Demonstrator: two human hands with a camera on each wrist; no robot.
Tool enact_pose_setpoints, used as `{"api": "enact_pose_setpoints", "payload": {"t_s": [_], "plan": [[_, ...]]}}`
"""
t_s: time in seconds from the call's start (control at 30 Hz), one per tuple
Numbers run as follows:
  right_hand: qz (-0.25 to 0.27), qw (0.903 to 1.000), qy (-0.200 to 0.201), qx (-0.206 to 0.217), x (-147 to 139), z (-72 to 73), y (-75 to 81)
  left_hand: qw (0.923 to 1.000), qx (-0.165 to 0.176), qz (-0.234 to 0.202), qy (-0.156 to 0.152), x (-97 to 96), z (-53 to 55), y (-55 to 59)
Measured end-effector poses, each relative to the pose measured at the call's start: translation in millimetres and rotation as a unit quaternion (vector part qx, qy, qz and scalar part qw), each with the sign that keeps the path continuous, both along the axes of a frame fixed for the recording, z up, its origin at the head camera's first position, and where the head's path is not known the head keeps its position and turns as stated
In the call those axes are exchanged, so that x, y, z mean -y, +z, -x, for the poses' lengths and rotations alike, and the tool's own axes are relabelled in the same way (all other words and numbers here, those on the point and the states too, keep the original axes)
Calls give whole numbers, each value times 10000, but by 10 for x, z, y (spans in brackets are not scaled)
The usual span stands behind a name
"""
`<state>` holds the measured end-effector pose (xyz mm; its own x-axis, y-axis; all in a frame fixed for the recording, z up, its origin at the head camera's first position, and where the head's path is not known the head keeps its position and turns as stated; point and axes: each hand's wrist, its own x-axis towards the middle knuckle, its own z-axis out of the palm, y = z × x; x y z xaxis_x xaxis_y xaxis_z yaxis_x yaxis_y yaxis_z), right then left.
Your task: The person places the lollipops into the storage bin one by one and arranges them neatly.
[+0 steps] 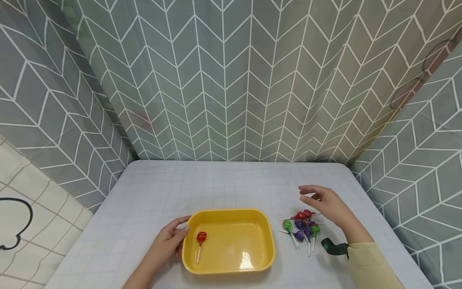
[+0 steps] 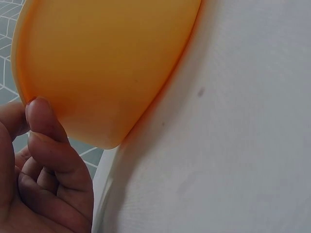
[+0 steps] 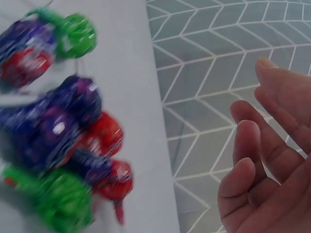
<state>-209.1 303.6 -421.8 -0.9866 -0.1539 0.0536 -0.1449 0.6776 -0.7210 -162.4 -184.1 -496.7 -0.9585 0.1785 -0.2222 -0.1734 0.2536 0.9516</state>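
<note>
My left hand (image 1: 169,240) pinches the left rim of a yellow tray (image 1: 231,211) between thumb and fingers; the left wrist view shows the same grip on the tray's wall (image 2: 112,73). Inside the tray, near its left end, lies one red-wrapped lollipop (image 1: 201,237). My right hand (image 1: 326,202) hovers above and to the right of a pile of lollipops, fingers loosely bent with nothing between them. That pile holds red lollipops (image 1: 300,215), purple lollipops (image 1: 299,235) and green lollipops (image 1: 287,225), their white sticks pointing various ways. In the right wrist view the right hand (image 3: 272,170) is apart from the lollipops.
A white cloth covers the table (image 1: 216,184). Grey curtains (image 1: 223,80) with white chevron lines stand behind and at both sides. A dark strap with a small device (image 1: 333,247) sits at the right wrist. The lollipop pile lies right of the tray.
</note>
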Motion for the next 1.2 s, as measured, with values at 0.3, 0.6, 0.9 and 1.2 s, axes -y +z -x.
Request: {"api": "enact_pose_setpoints", "payload": {"t_s": [0.3, 0.6, 0.9, 1.2], "plan": [[-59, 9990, -111, 424, -155, -32, -158, 9999, 83, -57, -85, -58, -75, 234], [29, 9961, 4, 876, -280, -51, -297, 9999, 20, -67, -97, -75, -76, 245], [-73, 9943, 152, 1048, -320, -38, -375, 9999, 45, -83, -48, -67, -73, 224], [-496, 9943, 370, 869, -339, -23, -432, 10000, 53, -37, -38, -73, -71, 230]]}}
